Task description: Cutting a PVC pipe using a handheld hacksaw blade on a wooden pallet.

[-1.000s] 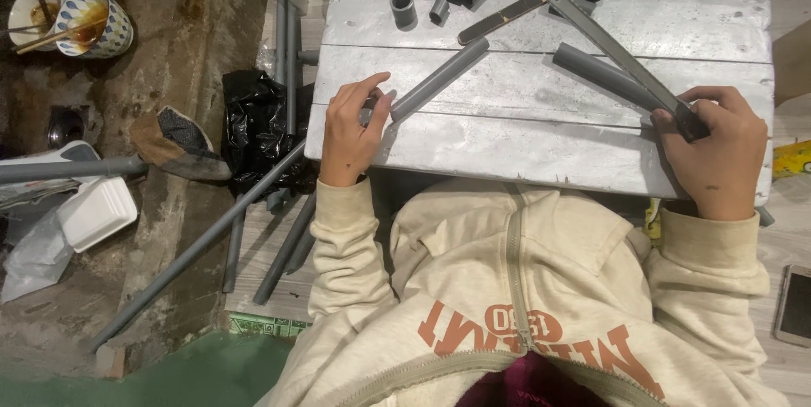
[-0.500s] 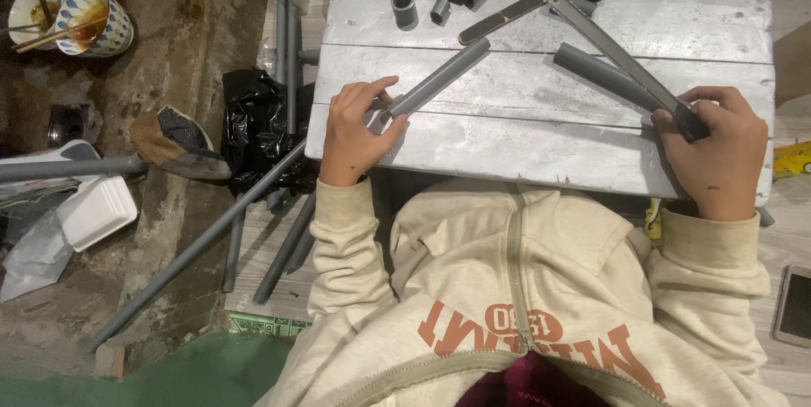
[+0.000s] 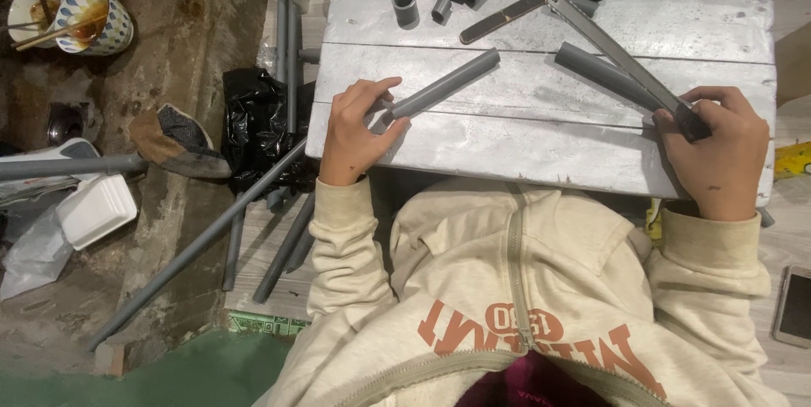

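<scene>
Your left hand (image 3: 355, 132) pinches the near end of the short grey pipe (image 3: 443, 84) on the table (image 3: 541, 141); its long axis runs up and right, away from you. Your right hand (image 3: 718, 154) is closed around the handle of the long metal tool (image 3: 621, 56).

A makeshift pipe workshop: cut grey plastic pipes (image 3: 443, 84) and fittings (image 3: 405, 7) on a worn whitewashed plank table (image 3: 541, 141), over a dirty concrete floor (image 3: 182, 52)
</scene>
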